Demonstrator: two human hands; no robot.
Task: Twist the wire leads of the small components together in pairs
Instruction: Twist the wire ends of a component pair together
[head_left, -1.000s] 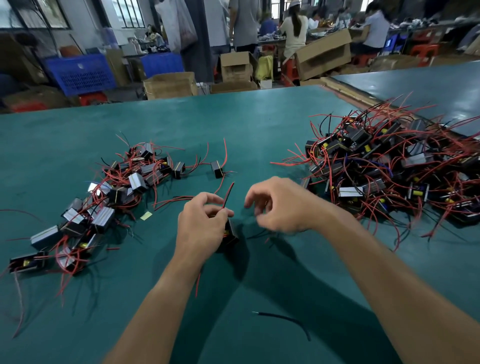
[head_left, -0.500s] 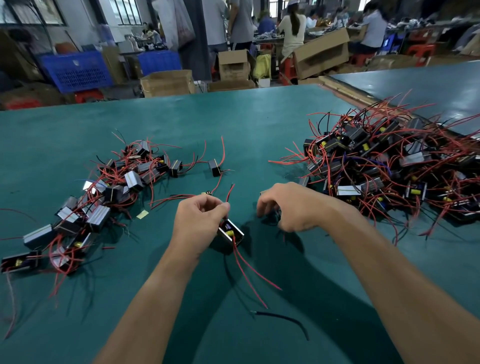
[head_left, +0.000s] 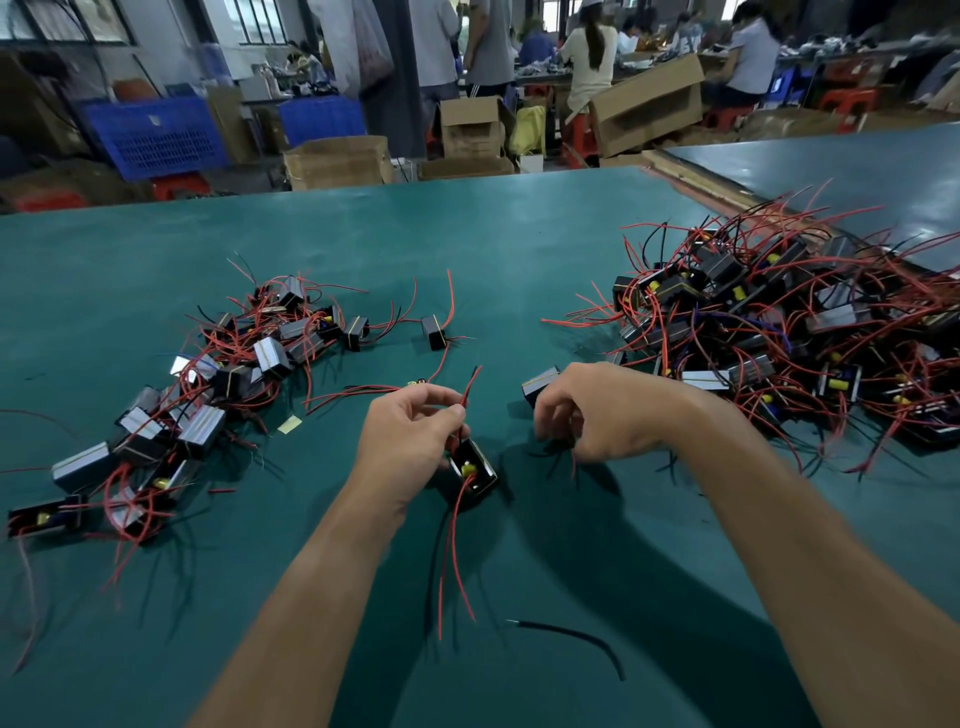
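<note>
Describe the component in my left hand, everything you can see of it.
The component is a small black box, plastic by its look, open side tilted up showing a yellow part inside. The left hand grips it and pinches red leads that stick up past the fingertips. More red leads and a dark one trail toward the viewer over the green table. Whether it touches the table is unclear.

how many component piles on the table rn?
2. Smaller pile on the left, bigger pile at right. A stray component lies between; more may sit out of frame.
</note>
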